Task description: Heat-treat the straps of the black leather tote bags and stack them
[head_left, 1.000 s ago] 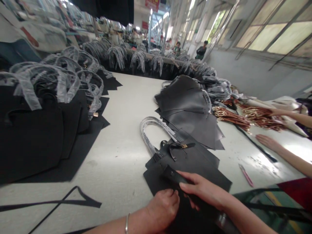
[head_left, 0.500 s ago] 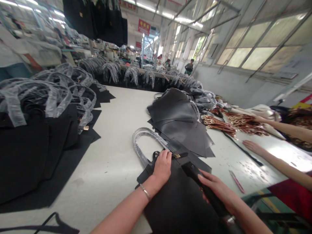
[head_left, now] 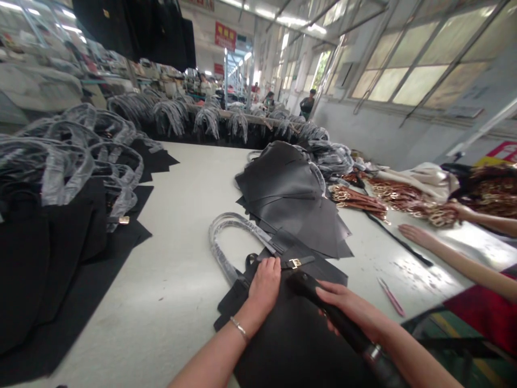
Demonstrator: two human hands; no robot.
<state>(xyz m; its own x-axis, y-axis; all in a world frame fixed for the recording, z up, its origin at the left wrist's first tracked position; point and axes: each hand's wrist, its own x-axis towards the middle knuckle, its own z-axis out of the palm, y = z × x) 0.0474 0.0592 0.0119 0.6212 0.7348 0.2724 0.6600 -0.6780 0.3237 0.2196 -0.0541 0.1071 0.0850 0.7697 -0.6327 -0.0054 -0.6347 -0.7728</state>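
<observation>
A black bag panel point(head_left: 288, 345) lies flat before me, its plastic-wrapped handle point(head_left: 216, 245) looping out to the upper left. My left hand point(head_left: 264, 283) rests on the panel's upper part, fingers together and bent over a black strap point(head_left: 309, 260) beside a gold buckle point(head_left: 295, 263). My right hand point(head_left: 349, 304) is wrapped round a long black hand tool point(head_left: 305, 285) with a metal collar point(head_left: 374, 353) towards its rear. The tool's front end is just below the buckle; whether it touches the bag I cannot tell.
Stacked black bags point(head_left: 44, 258) with wrapped handles fill the left. More black panels point(head_left: 283, 188) fan out beyond my hands. To the right are brown straps point(head_left: 359, 200), pink thread snips point(head_left: 391, 297) and a co-worker's hands point(head_left: 420, 237). Black bags point(head_left: 133, 32) hang overhead.
The tool's front end has moved left, closer to my left hand and below the buckle. The strap and buckle show more fully. My view has turned slightly right.
</observation>
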